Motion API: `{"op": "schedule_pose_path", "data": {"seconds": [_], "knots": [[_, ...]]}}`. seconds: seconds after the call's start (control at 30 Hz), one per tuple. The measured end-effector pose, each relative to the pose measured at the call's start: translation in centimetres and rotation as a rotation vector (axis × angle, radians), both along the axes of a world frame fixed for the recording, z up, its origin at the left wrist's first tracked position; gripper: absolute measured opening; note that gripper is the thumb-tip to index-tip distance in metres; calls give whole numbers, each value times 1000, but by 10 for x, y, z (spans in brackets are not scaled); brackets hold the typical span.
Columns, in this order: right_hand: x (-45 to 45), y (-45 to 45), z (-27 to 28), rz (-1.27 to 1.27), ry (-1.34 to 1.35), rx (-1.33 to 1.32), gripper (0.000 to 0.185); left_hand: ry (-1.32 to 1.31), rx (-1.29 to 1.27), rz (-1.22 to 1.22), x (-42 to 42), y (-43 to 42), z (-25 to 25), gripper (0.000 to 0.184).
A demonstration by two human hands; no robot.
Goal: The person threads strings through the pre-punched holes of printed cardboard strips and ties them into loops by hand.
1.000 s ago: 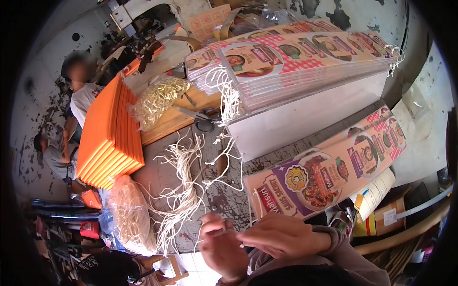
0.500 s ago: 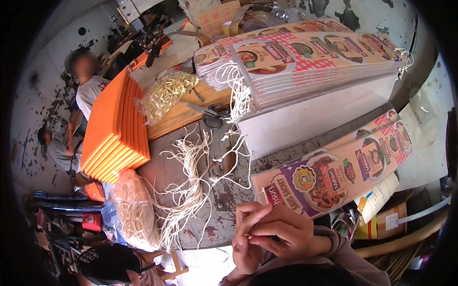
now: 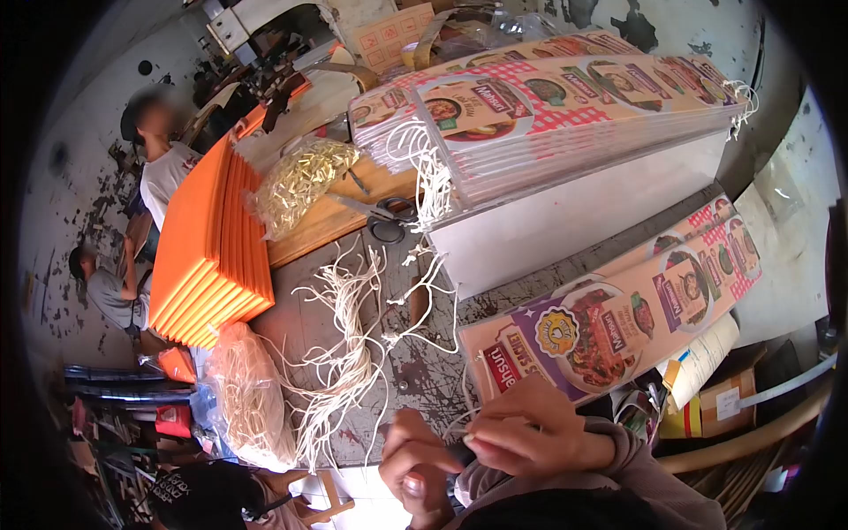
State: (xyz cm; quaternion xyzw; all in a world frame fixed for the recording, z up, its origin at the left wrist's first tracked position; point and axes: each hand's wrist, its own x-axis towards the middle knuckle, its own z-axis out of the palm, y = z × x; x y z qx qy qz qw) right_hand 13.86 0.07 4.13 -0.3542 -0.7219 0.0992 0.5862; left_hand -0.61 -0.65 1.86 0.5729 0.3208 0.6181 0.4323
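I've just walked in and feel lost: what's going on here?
A person's right hand pinches a thin white cord by the near end of a printed panel; the left hand is close beside it. Loose cords lie in a bunch on the table, with a taller stack of printed panels beyond.

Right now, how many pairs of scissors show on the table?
1: the scissors, between the bag of gold-coloured pieces and the stack of printed sheets; others may be hidden.

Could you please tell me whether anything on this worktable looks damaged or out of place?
The grey tabletop looks damaged: its surface is scratched and patchy beside the white strings, which also look untidy, sprawling with their ends splayed.
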Motion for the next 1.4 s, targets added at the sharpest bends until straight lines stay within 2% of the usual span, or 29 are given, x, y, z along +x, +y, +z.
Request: {"op": "schedule_pose_path", "data": {"seconds": [0.03, 0.07, 0.13, 0.17, 0.2, 0.23, 0.27, 0.3, 0.33, 0.37, 0.43, 0.47, 0.5, 0.57, 0.6, 0.63, 0.7, 0.73, 0.77, 0.83, 0.93, 0.97, 1.03, 1.07, 1.13, 1.23, 1.4], "knots": [[0, 1, -2, -2, -64, 107, 19, 83, -40, -19, -10, -2, 2, 60], [-1, -1, -3, -5, -61, 106, 19, 20, -165, 15, -6, -10, 0, 55], [-8, -6, -4, 38, -227, 206, 19, -39, -284, 51, -3, -13, 7, 51], [-12, -10, -6, 60, -312, 256, 19, -45, -457, -40, -6, -10, 17, 48], [-18, -13, -17, 120, -275, 222, 17, -50, -632, -134, -8, -8, 23, 45], [-20, -10, -25, 115, -274, 218, 17, -47, -636, -138, -14, -7, 11, 45], [-22, -6, -32, 199, -179, 110, 19, -224, -607, -155, -21, -7, -12, 41], [-23, -3, -33, 283, -84, 3, 22, -402, -574, -168, -19, -3, -13, 37], [-19, 6, -29, 384, 56, -52, 15, -387, -558, -89, -15, -2, -13, 30], [-17, 8, -28, 387, 51, -52, 15, -393, -555, -87, -14, -4, -5, 30], [-13, 10, -27, 293, 167, -291, 9, 432, -458, -73, -13, -6, 8, 25], [-17, 12, -29, 282, 226, -284, 6, 679, -276, 26, -12, -7, 5, 16], [-19, 11, -32, 289, 222, -282, 6, 675, -275, 33, -11, -3, 4, 16], [-19, 8, -38, 241, 207, -417, 5, 913, 94, 258, -9, 5, 2, 15], [-16, 7, -28, 232, 205, -535, 6, 953, 206, 308, -13, 6, -2, 10], [-12, 10, -30, 234, 205, -536, 6, 953, 204, 309, -14, 8, -4, 10], [-8, 14, -34, 372, 331, -648, 8, 929, 456, 230, -15, 13, -5, 17], [-5, 15, -30, 406, 388, -693, 9, 938, 439, 196, -16, 12, -6, 28], [-4, 15, -28, 406, 390, -695, 9, 939, 437, 195, -16, 13, -6, 28], [-5, 16, -27, 551, 704, -873, 9, 936, 423, 177, -15, 13, -5, 34], [-10, 18, -32, 557, 807, -744, 8, 928, 407, 196, -13, 13, -3, 36], [-8, 18, -32, 558, 806, -744, 8, 928, 407, 198, -13, 13, -3, 36], [-3, 19, -32, 472, 494, -622, 10, 839, 315, 198, -12, 12, -5, 32], [-3, 18, -32, 471, 496, -622, 10, 839, 316, 196, -10, 11, -4, 32], [-4, 13, -30, 334, 290, -531, 17, 712, 167, 227, -4, 10, -2, 28], [-8, 9, -30, 260, 247, -462, 18, 595, 37, 234, -2, 9, -1, 22], [3, 9, -24, 291, 269, -592, 15, 570, 84, 173, 0, 8, -3, 18]]}}
